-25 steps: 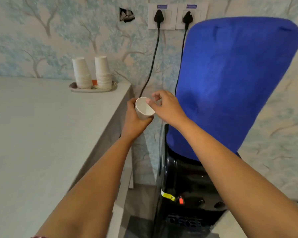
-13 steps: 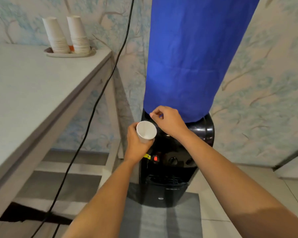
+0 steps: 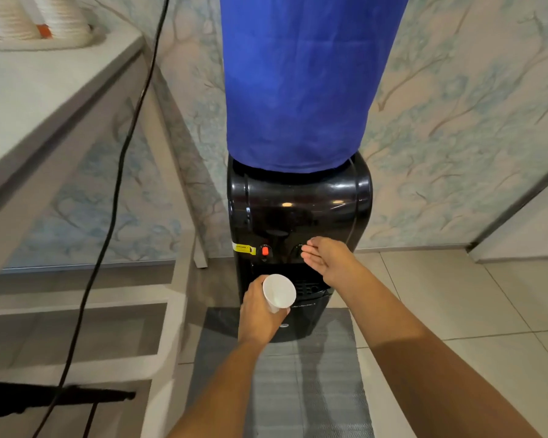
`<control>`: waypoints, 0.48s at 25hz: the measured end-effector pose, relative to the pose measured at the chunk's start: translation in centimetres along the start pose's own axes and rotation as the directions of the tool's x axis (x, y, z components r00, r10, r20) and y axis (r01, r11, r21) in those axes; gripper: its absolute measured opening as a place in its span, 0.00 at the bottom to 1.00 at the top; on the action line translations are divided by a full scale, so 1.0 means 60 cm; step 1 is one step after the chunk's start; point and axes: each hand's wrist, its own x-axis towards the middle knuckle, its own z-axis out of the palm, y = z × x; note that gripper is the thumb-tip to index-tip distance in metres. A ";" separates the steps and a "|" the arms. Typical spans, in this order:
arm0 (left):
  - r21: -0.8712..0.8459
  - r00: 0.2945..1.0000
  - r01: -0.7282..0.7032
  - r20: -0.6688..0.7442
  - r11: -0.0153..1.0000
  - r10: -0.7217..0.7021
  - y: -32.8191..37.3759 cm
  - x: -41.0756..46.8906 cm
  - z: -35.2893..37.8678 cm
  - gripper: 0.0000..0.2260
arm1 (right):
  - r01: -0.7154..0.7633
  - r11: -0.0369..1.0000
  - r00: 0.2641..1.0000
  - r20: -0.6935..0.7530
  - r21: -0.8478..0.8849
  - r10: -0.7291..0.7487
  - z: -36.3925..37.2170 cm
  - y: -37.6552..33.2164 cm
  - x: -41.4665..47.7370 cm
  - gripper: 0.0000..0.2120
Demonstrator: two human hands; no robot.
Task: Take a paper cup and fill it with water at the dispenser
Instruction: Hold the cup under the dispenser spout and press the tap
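Observation:
My left hand (image 3: 257,314) grips a white paper cup (image 3: 279,294), mouth tilted toward me, empty inside. It is held low in front of the black water dispenser (image 3: 298,210), just below the taps. The red tap (image 3: 265,250) sits above the cup. My right hand (image 3: 328,259) is open, fingers stretched toward the dark tap on the right side of the panel; whether it touches is unclear. A blue cloth-covered bottle (image 3: 304,77) stands on the dispenser.
A grey table (image 3: 45,90) stands at left with stacked paper cups on a tray (image 3: 38,23) at its far corner. A black cable (image 3: 117,184) hangs beside it. A grey mat (image 3: 298,374) lies before the dispenser on a tiled floor.
The view has dropped toward the dispenser's taps. My left hand has lowered the cup below the taps. My right hand has left the cup and opened toward the right tap.

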 end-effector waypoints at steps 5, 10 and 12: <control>-0.030 0.997 0.052 0.053 0.998 -0.050 -0.028 0.041 0.069 0.35 | -0.053 0.979 0.999 0.014 0.199 0.051 -0.008 0.026 0.051 0.20; -0.220 0.988 0.151 0.048 0.964 -0.144 -0.037 0.094 0.116 0.34 | -0.127 0.951 0.992 0.028 0.283 0.124 -0.010 0.041 0.086 0.07; -0.270 0.985 0.170 0.051 0.948 -0.162 -0.041 0.109 0.130 0.33 | -0.153 0.926 0.988 0.051 0.346 0.145 -0.009 0.043 0.092 0.07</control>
